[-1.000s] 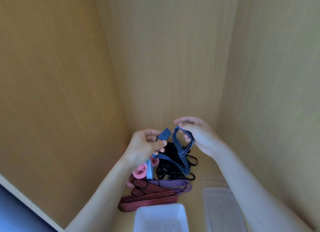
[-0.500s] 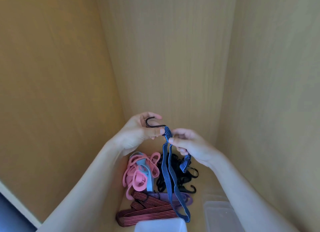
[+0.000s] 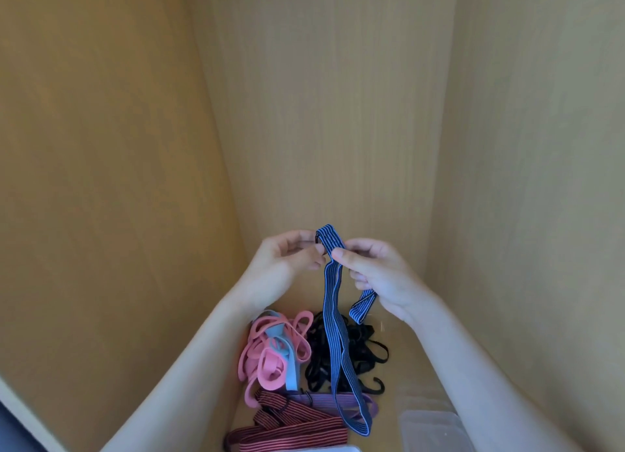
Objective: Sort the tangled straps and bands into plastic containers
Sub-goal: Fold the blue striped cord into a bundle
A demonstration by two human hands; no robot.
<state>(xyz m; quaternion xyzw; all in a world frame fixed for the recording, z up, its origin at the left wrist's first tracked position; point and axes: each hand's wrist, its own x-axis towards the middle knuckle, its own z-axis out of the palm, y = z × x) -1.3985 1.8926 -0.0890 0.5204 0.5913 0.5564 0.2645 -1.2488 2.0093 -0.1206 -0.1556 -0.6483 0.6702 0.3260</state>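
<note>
Both hands are raised above a wooden shelf floor [image 3: 402,367], holding a blue striped elastic strap [image 3: 333,336] between them. The left hand [image 3: 284,265] pinches the strap's top fold with thumb and fingers, where a small dark hook shows. The right hand [image 3: 378,275] pinches the same fold from the other side, its lower fingers curled round another stretch whose end pokes out under the palm. From the fold a long doubled loop hangs down over the pile on the shelf: pink bands [image 3: 267,360] with a pale blue band [image 3: 287,353] among them, a tangle of black straps [image 3: 362,350] beside them, then a purple strap [image 3: 324,401] and a red-and-black striped strap [image 3: 291,431] nearer the camera. A clear plastic container [image 3: 436,428] stands at the lower right, apart from the pile
</note>
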